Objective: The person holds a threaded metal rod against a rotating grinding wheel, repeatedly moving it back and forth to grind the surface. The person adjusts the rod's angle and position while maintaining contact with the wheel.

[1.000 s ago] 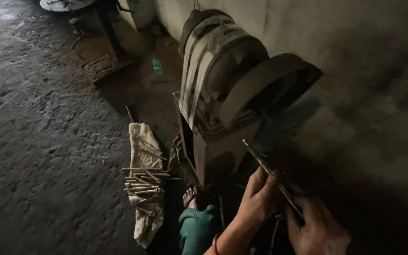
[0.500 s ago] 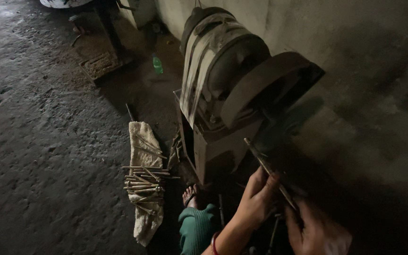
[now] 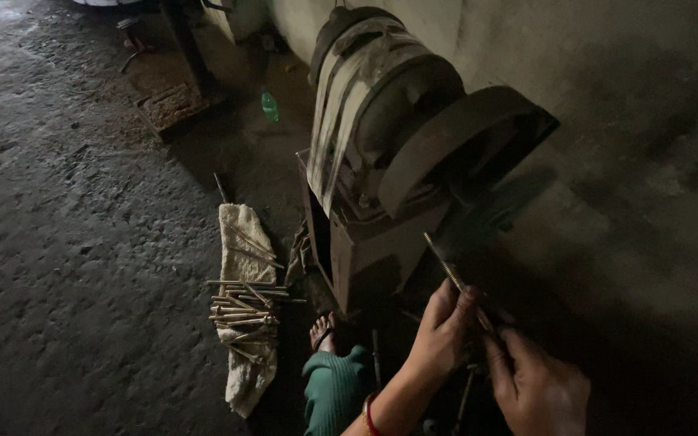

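Both hands hold one thin metal rod (image 3: pixel 456 282) at the front of the belt-driven machine (image 3: pixel 397 169). The left hand (image 3: pixel 443 333) is closed around the rod's middle, fingers wrapped over it; the right hand (image 3: pixel 536 386) pinches its lower end, though the exact finger contact is in shadow. The rod slants up and left, its free tip just beside the machine's dark wheel (image 3: pixel 462 145). Judgement: a steady feed calls for both hands to stay low on the rod, fingers well apart from the wheel and belt (image 3: pixel 334 129). More rods (image 3: pixel 244 303) lie across a cloth (image 3: pixel 245 323) on the floor, near the machine's left edge.
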